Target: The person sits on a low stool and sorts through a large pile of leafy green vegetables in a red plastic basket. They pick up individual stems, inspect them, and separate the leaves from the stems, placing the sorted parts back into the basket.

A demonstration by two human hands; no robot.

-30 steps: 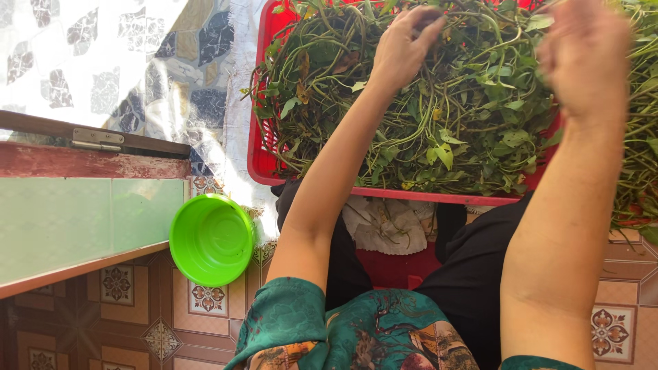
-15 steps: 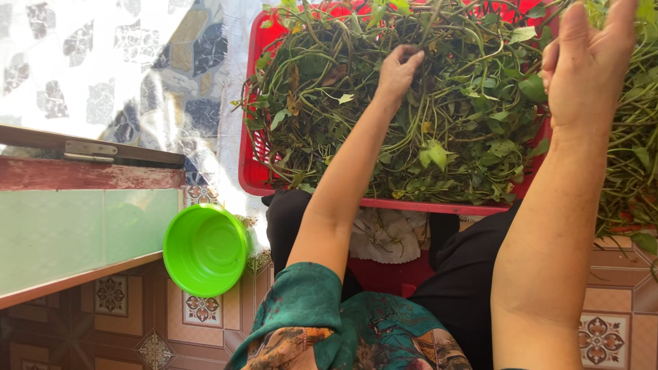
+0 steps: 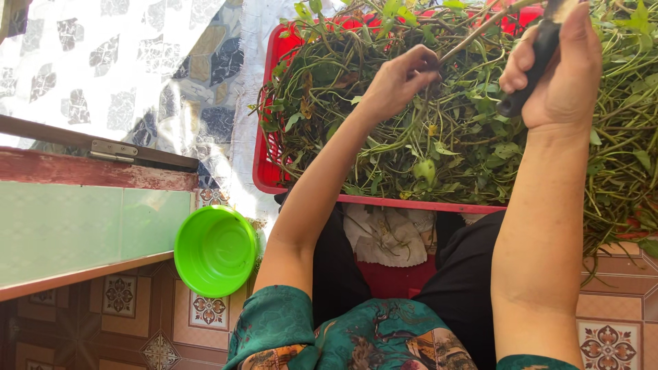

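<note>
A red plastic basket (image 3: 269,175) heaped with green leafy stems (image 3: 439,137) rests across my lap. My left hand (image 3: 394,82) pinches one thin stem (image 3: 480,31) that rises toward the upper right. My right hand (image 3: 558,75) is closed around a black handle (image 3: 531,62), likely a knife, held upright over the greens. The far end of the handle is cut off by the top edge of the frame, so no blade shows.
A bright green plastic bowl (image 3: 214,250) sits on the patterned tile floor at my left. Beside it stands a low red-edged ledge with green tiles (image 3: 89,219). A patterned cloth (image 3: 137,75) lies behind the basket. Loose stems (image 3: 630,192) spill over the basket's right side.
My left hand has pulled a stem up out of the pile. My right hand, open with fingers spread earlier, now grips a black handle.
</note>
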